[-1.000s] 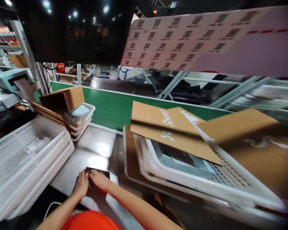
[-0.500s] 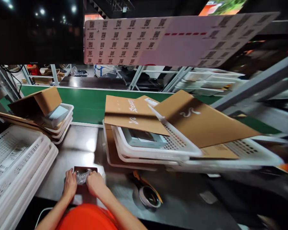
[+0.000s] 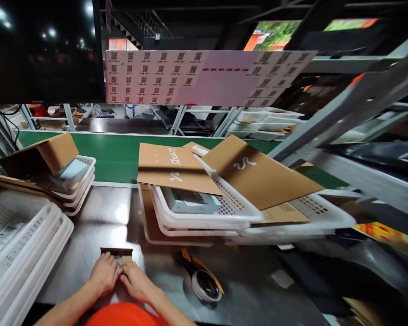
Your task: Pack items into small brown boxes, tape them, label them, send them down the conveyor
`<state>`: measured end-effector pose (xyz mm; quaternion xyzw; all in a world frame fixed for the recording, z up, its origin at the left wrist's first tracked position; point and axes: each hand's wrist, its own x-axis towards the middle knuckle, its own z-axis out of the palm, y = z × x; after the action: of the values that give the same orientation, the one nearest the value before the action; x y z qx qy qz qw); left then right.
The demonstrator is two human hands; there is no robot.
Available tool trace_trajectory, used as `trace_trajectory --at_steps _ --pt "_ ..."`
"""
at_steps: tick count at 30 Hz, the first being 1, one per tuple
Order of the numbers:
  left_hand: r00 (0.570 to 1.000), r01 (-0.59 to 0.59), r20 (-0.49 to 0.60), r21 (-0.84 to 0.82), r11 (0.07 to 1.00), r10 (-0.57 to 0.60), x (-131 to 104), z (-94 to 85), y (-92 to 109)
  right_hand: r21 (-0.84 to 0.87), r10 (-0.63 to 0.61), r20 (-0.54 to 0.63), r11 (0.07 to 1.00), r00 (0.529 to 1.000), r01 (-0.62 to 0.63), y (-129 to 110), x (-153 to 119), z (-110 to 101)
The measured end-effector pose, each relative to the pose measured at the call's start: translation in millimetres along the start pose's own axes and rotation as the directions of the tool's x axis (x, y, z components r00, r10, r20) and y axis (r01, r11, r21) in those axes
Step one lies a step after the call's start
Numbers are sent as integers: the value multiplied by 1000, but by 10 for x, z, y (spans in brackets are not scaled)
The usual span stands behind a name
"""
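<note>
A small brown cardboard box (image 3: 126, 256) stands on the metal table close in front of me, its back flap raised. A bit of clear bubble wrap (image 3: 119, 261) shows inside it, between my hands. My left hand (image 3: 104, 273) lies across the box's left side with its fingers curled over the wrap and the box. On the right, my right hand (image 3: 136, 281) is closed at the box's near right edge, thumb toward the middle. Both hands hide most of the box, and the two nearly meet. What the bubble wrap covers cannot be made out.
A tape roll (image 3: 206, 286) with an orange-edged holder lies right of my hands. White perforated baskets (image 3: 204, 222) with flat cardboard cartons (image 3: 178, 167) stand behind it. More stacked baskets (image 3: 27, 258) flank my left. A sheet of printed codes (image 3: 207, 79) hangs above the green belt (image 3: 114, 160).
My left hand has moved from the box's left side over its opening, covering most of the bubble wrap. My right hand has shifted lower along the box. The camera view has turned slightly.
</note>
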<state>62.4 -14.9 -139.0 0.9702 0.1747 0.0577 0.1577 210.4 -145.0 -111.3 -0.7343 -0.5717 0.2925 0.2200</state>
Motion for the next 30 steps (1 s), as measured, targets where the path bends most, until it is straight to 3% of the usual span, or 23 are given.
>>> trace_trajectory --at_steps 3,6,9,11,15,17,19,22,25,27,29,30 --pt "985 -92 -132 120 989 107 87 114 -148 18 66 -121 998 990 -65 132 46 15" --pt "968 31 -252 206 978 22 63 237 -297 72 186 -295 982 937 -172 256 26 118" --pt "974 -39 -214 148 988 70 -173 346 -427 94 177 -459 984 871 -151 523 -185 98" --pt "968 -94 -222 100 991 114 -397 401 -510 45 196 -538 978 820 -204 817 -465 -64" --pt "967 -44 -253 -29 999 35 -695 470 -621 38 416 -630 859 655 -510 1503 -1130 -625" --pt "974 -61 -223 -117 991 34 -713 494 -643 62 532 -608 772 589 -633 1768 -1362 -869" --pt "977 -76 -208 -170 983 39 -679 518 -655 69 620 -538 708 572 -703 1907 -1480 -1000" --pt "982 -105 -174 -210 972 68 -622 547 -656 47 665 -424 694 615 -718 1838 -1484 -966" --pt "988 -100 -138 -247 964 68 -600 534 -612 25 600 -325 778 731 -628 1498 -1352 -747" --pt "994 -65 -104 -280 958 37 -585 488 -552 29 461 -282 880 841 -473 1181 -1178 -568" --pt "998 -19 -70 -313 950 -4 -555 411 -485 28 205 -272 978 940 -205 840 -917 -410" --pt "998 -7 -59 -327 945 -13 -534 366 -454 8 52 -262 999 964 -51 679 -759 -348"
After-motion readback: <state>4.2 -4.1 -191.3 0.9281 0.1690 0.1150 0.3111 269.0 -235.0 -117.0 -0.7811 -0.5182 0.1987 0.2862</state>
